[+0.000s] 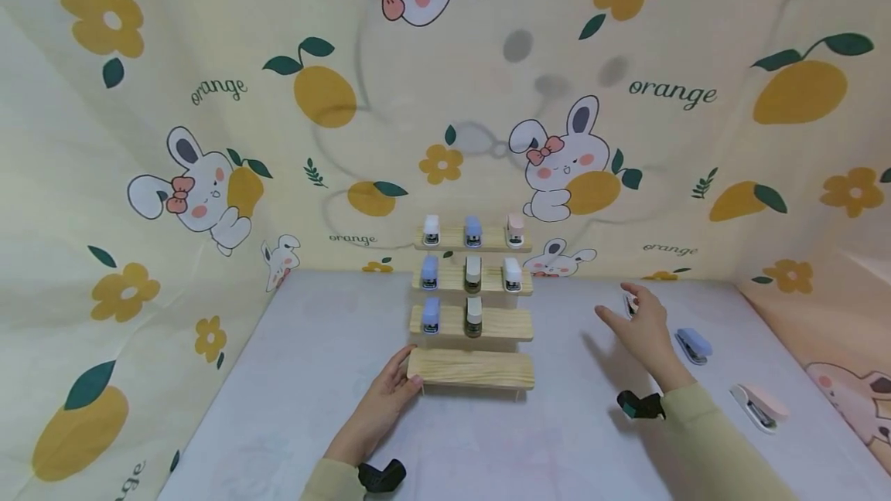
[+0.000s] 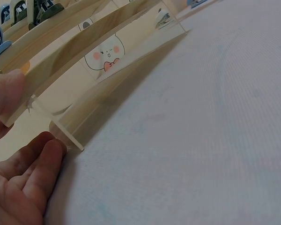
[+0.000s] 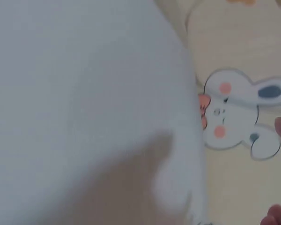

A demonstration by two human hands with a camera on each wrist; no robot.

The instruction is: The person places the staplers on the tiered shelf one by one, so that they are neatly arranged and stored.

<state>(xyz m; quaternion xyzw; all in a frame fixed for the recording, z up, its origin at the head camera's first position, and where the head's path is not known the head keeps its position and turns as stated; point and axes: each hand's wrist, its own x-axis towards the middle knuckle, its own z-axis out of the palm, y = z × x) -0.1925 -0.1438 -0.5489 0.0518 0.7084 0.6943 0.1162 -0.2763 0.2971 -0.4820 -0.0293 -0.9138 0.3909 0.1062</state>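
A tiered wooden display rack (image 1: 470,369) stands mid-table, with small staplers on its upper three tiers. At the left end of the lowest tier, my left hand (image 1: 385,399) pinches the plank between thumb and finger. In the left wrist view that thumb (image 2: 7,93) lies against the wood, and other fingers curl near a clear support (image 2: 61,126). Over to the right, my right hand (image 1: 643,328) hovers with thumb and fingers spread and nothing between them. A stapler (image 1: 629,305) shows partly behind it; the fingers cover the rest.
A blue stapler (image 1: 694,345) and a pink stapler (image 1: 760,406) lie on the right of the white table (image 1: 292,377). On the rack's third tier sit a blue stapler (image 1: 431,315) and a white-topped dark one (image 1: 473,317). A patterned cloth (image 1: 230,269) hangs behind.
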